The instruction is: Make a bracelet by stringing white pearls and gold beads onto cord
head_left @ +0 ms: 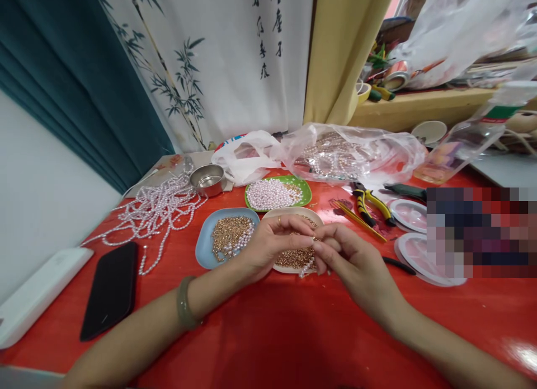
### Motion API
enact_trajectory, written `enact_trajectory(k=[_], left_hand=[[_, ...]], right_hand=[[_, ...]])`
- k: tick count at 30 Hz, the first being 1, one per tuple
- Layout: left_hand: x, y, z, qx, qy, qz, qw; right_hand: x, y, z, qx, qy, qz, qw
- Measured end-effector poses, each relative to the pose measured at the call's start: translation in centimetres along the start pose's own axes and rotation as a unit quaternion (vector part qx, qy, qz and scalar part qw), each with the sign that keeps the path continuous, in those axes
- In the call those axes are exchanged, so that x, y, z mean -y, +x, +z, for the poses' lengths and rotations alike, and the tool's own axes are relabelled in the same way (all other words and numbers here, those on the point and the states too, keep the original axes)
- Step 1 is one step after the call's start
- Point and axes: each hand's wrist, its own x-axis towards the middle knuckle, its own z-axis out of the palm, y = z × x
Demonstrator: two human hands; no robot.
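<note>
My left hand (277,243) and my right hand (346,252) meet fingertip to fingertip above a cream tray (280,269) of gold beads (291,259). Each hand pinches at a tiny gold bead (314,238) between the fingertips. A short string of pearl beads (307,267) hangs below the right fingers; its upper end is hidden. Left of the hands, a blue tray (204,249) holds gold beads and some pearl beads. Behind, a green tray (307,192) carries loose pearl beads (271,194).
Pearl strands (163,207), a metal bowl (207,180) and a black phone (109,291) lie to the left. On the right are yellow-black pliers (364,204), tweezers (361,221) and clear spools (413,214). A plastic bag of beads (348,154) and a bottle (465,134) stand at the back.
</note>
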Motion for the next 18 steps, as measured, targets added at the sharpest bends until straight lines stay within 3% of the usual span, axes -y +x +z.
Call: enact_trajectory(k=[8, 13, 18], left_hand=[[-0.14, -0.20, 0.24, 0.052, -0.060, -0.061, 0.995], [0.02, -0.11, 0.18, 0.035, -0.074, -0.102, 0.991], [0.32, -0.01, -0.17, 0.057, -0.082, -0.104, 0.990]], right_hand=[[0.51, 0.16, 0.21, 0.000, 0.074, 0.000, 0.997], [0.51, 0.07, 0.34, 0.005, 0.060, -0.002, 0.998], [0.45, 0.11, 0.07, -0.013, 0.020, -0.006, 1.000]])
